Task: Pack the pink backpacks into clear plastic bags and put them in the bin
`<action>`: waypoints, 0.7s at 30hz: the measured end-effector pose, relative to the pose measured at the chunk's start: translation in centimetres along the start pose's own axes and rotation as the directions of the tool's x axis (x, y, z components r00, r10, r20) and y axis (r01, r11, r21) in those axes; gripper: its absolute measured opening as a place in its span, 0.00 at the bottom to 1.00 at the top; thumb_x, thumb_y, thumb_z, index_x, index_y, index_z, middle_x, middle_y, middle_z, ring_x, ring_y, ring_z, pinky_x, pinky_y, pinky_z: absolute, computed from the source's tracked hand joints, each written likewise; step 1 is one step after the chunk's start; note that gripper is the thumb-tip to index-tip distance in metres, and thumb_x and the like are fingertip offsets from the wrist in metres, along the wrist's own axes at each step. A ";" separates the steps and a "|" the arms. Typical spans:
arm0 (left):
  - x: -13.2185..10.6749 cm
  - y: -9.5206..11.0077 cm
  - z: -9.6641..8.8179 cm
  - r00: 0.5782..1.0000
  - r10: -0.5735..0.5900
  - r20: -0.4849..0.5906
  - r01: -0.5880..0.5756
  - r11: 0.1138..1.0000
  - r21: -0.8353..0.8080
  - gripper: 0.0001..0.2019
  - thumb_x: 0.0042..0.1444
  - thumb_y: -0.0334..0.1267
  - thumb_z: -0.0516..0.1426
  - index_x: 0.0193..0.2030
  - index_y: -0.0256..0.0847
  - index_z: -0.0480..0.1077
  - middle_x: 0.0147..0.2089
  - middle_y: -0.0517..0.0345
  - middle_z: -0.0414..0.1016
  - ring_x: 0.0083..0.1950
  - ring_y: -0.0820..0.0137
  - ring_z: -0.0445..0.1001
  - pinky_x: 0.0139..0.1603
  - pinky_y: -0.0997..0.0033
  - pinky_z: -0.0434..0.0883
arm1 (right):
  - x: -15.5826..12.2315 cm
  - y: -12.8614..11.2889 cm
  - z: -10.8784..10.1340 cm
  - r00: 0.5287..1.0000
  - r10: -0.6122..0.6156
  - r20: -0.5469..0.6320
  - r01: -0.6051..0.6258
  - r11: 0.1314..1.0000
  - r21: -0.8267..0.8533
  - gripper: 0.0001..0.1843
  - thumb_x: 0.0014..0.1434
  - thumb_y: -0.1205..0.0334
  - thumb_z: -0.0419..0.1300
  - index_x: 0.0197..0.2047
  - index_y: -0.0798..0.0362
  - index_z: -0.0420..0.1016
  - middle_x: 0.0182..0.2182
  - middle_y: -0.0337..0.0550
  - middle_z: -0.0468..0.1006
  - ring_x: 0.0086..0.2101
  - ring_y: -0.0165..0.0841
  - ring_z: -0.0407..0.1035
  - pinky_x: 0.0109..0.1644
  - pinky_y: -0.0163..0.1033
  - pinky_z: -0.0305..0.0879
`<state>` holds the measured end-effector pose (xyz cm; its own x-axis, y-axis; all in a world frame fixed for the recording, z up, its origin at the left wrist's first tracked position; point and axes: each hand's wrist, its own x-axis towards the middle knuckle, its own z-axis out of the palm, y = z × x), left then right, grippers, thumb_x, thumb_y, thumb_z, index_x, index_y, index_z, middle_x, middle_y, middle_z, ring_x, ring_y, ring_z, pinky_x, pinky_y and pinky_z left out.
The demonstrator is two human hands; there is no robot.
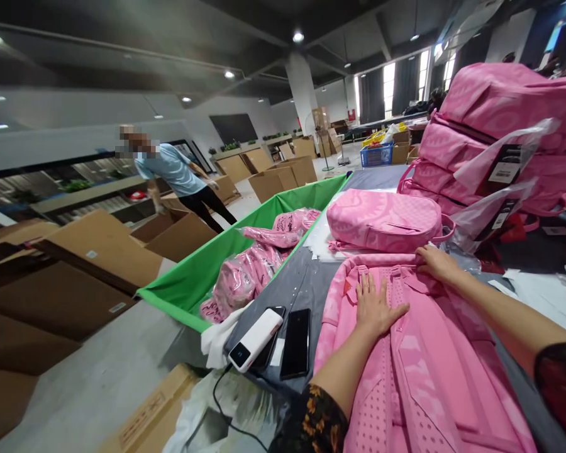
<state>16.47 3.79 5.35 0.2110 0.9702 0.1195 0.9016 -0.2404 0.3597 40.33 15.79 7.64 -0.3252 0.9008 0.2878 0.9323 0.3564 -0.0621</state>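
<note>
A pink backpack (419,371) lies back-side up on the grey table (297,283) in front of me. My left hand (375,308) rests flat on its upper back panel, fingers spread. My right hand (436,261) lies on the top edge of the backpack near its handle, fingers curled onto the fabric. Just beyond lies a second pink backpack (382,220). A stack of pink backpacks (495,126) with hang tags in clear plastic stands at the right.
A green fabric bin (198,270) left of the table holds bagged pink backpacks (249,270). A white power bank (255,340) and two black phones (296,343) lie at the table's left edge. Cardboard boxes (89,251) fill the floor at left, where a person (179,176) bends over.
</note>
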 end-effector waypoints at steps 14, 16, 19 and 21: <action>3.6 0.3 0.5 0.989 0.034 -0.142 -0.046 0.995 -0.084 0.27 0.70 0.45 0.50 0.70 0.33 0.63 0.74 0.42 0.62 0.79 0.53 0.51 0.78 0.46 0.51 | -7.2 -6.1 -1.4 0.988 -0.147 -0.037 0.147 0.989 -0.005 0.23 0.63 0.65 0.51 0.60 0.54 0.73 0.59 0.58 0.75 0.58 0.46 0.69 0.62 0.56 0.65; 3.9 0.2 -0.2 0.985 -0.019 -0.169 -0.006 0.989 -0.150 0.24 0.69 0.36 0.47 0.69 0.31 0.63 0.72 0.37 0.65 0.76 0.55 0.58 0.76 0.47 0.56 | -12.1 -10.7 -2.0 0.950 -0.311 -0.025 0.312 0.949 0.036 0.26 0.68 0.59 0.47 0.65 0.52 0.69 0.64 0.56 0.71 0.62 0.44 0.65 0.66 0.56 0.61; 3.6 0.2 -1.6 0.987 -0.019 -0.161 -0.011 0.983 -0.183 0.24 0.67 0.26 0.41 0.66 0.31 0.65 0.67 0.34 0.70 0.70 0.56 0.67 0.71 0.44 0.63 | -17.3 -16.1 -2.0 0.900 -0.435 -0.024 0.436 0.898 0.066 0.28 0.71 0.56 0.44 0.68 0.57 0.67 0.63 0.60 0.72 0.62 0.46 0.66 0.66 0.60 0.59; 1.7 0.4 -2.7 0.989 0.068 -0.129 -0.092 0.977 -0.192 0.23 0.67 0.26 0.42 0.62 0.36 0.69 0.61 0.40 0.75 0.64 0.58 0.72 0.66 0.48 0.68 | -18.5 -17.4 -1.6 0.913 -0.406 -0.038 0.408 0.912 0.046 0.27 0.71 0.60 0.42 0.65 0.60 0.71 0.59 0.62 0.76 0.57 0.46 0.71 0.62 0.59 0.62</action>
<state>16.19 5.28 8.17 0.2214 0.9392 0.2623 0.7891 -0.3306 0.5178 30.32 -7.45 4.92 -0.6697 0.6683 0.3240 0.7103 0.7037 0.0168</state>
